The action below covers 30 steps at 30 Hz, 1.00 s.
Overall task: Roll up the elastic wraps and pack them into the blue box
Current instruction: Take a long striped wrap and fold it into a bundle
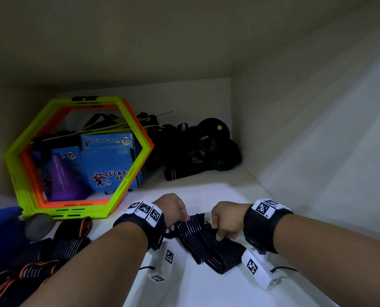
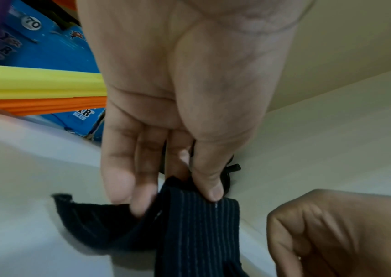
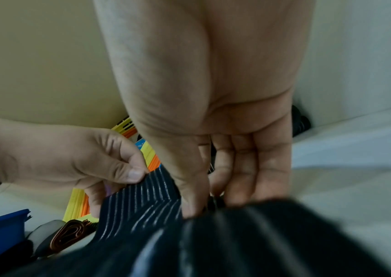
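A black elastic wrap with thin pale stripes (image 1: 203, 241) lies loosely folded on the white shelf between my hands. My left hand (image 1: 173, 210) pinches its far end between thumb and fingers (image 2: 209, 187). My right hand (image 1: 225, 220) pinches the same wrap a little further right (image 3: 194, 204), and the cloth (image 3: 237, 239) bunches below it. The left hand (image 3: 71, 159) also shows in the right wrist view, the right hand (image 2: 341, 232) in the left wrist view. More wraps, some orange-edged (image 1: 36, 260), lie in a pile at the lower left. A blue box (image 1: 0, 227) sits at the left edge.
Yellow-green and orange hexagon frames (image 1: 78, 158) lean at the back left, with printed blue cartons (image 1: 109, 160) and a purple cone (image 1: 61, 178) behind them. Black wheel rollers and straps (image 1: 209, 147) fill the back corner. The shelf's right wall (image 1: 317, 140) stands close.
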Each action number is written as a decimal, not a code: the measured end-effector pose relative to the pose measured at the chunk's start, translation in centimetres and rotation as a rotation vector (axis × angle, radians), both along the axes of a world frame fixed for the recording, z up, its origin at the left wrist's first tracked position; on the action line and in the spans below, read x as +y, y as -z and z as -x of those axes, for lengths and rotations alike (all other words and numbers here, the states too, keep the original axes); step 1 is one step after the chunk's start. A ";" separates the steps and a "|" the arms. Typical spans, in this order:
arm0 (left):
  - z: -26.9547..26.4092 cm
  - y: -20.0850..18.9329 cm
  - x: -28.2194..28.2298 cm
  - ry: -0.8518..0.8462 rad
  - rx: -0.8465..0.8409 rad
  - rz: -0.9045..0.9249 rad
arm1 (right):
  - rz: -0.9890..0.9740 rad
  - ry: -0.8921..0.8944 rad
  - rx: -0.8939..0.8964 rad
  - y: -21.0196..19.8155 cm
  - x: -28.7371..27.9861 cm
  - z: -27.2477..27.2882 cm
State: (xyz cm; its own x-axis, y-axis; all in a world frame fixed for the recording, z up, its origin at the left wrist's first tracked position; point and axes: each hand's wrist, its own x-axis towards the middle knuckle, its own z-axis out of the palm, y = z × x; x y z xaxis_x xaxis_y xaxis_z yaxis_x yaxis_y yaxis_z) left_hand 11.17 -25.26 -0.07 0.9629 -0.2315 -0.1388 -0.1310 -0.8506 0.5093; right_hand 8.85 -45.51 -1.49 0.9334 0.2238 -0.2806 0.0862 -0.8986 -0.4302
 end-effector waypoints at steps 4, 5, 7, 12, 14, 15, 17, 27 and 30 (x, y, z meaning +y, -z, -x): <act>0.2 0.4 0.2 0.019 -0.102 -0.010 | 0.063 -0.069 -0.047 0.5 0.6 0.2; 0.2 0.5 0.3 0.015 -0.112 -0.010 | 0.074 -0.086 -0.072 0.7 0.8 0.3; 0.2 0.7 0.5 -0.014 -0.110 0.000 | 0.074 -0.097 -0.096 0.9 1.0 0.4; 0.7 0.9 0.2 0.017 -0.172 -0.222 | -0.063 -0.041 -0.048 1.1 1.0 0.5; 0.9 0.8 0.1 0.051 -0.222 -0.311 | -0.121 -0.041 -0.055 0.8 0.9 0.6; 1.1 0.6 0.0 0.067 -0.255 -0.342 | -0.136 -0.051 -0.076 0.5 0.8 0.5; 1.5 -0.2 0.0 0.073 -0.311 -0.347 | -0.154 -0.088 -0.125 -0.4 0.5 0.0; 1.5 -7.8 1.7 0.020 -0.671 -0.090 | -0.414 0.000 -0.576 -9.9 -1.0 -1.0; 1.3 -9.2 1.9 -0.003 -0.631 -0.037 | -0.503 0.006 -0.528 -11.5 -0.9 -0.7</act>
